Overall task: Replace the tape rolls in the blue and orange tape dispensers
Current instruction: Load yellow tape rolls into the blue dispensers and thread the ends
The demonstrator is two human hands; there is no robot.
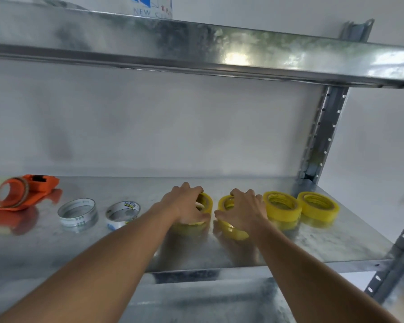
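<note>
On the metal shelf [313, 241], the left hand [187, 203] and right hand [244, 209] each curl fingers around 1 yellow tape roll [207, 201], [226, 202], hole up, while the orange tape dispenser [26, 191] lies far left, roll end leftward.

Your orange plastic tape dispenser [27, 191] lies on its side far left. Two clear rolls with white cores [78, 212] [123, 213] lie flat beside it; four yellow tape rolls [204, 202] [226, 203] [282, 206] [318, 206] run rightward.
</note>
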